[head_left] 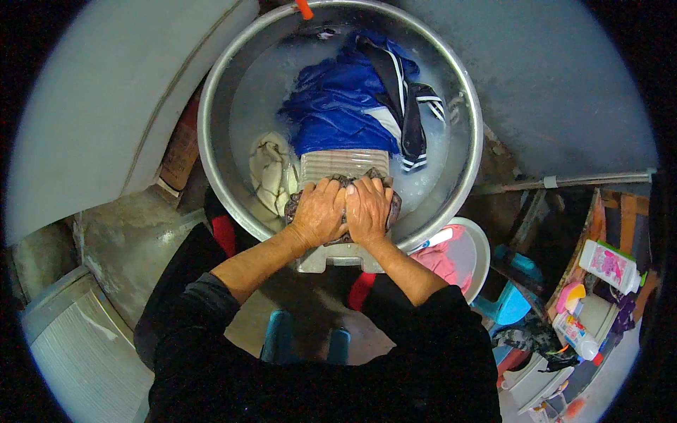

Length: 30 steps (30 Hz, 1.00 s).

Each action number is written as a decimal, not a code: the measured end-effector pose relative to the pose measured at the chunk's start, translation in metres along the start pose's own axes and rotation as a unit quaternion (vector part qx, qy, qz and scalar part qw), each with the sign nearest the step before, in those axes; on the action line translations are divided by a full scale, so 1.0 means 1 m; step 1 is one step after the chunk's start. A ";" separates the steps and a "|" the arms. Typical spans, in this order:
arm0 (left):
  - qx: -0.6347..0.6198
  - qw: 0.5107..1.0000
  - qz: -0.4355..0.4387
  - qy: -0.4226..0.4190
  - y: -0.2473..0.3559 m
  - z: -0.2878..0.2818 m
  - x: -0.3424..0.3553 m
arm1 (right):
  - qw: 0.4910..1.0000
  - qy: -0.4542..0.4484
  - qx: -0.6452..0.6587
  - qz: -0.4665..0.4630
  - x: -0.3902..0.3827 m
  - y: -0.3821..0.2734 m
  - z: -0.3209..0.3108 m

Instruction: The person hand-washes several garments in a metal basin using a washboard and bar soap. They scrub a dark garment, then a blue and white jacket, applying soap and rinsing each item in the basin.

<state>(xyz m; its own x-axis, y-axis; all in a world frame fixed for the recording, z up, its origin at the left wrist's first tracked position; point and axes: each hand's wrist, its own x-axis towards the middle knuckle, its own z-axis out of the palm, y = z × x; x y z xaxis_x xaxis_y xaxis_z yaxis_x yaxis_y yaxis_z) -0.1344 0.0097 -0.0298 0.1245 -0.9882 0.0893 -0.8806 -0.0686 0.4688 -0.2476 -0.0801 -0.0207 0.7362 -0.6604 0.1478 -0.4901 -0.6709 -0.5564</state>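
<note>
Side by side, my left hand (319, 211) and my right hand (368, 209) press down on a bunched dark patterned cloth (395, 209), fingers curled over it. Under the cloth is a ribbed washboard (342, 163), tilted over the near rim of a large metal basin (474, 144). Cloudy water fills the basin. A wet blue garment (335, 106) covers the washboard's far end, joined by black fabric with white stripes (409, 106). To the left of the board lies a cream cloth (269, 169), partly in the water. My palms hide most of the patterned cloth.
A smaller white basin (484, 257) with pink cloth (441, 261) stands at the right of the large one. Further right are a blue plastic stool (513, 299), a white detergent bottle (608, 266) and another bottle (577, 335). A grey panel (106, 92) rises at the left.
</note>
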 end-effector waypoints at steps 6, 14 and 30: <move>-0.036 0.998 0.010 0.041 -0.009 0.007 0.007 | 1.000 -0.010 -0.004 -0.005 0.013 0.014 0.013; -0.058 0.995 0.000 0.079 -0.012 0.005 0.016 | 1.000 0.003 -0.017 -0.001 0.022 0.024 0.023; -0.247 0.961 -0.123 -0.006 -0.006 -0.038 -0.021 | 0.955 0.083 0.166 0.231 0.017 0.044 -0.093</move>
<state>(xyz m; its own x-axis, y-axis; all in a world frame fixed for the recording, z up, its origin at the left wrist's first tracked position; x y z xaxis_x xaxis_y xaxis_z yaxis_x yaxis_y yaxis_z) -0.1147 0.0356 -0.0008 0.2925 -0.9523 -0.0869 -0.5000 -0.2297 0.8350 -0.2999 -0.1523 0.0330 0.3786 -0.9233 -0.0643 -0.5493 -0.1682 -0.8185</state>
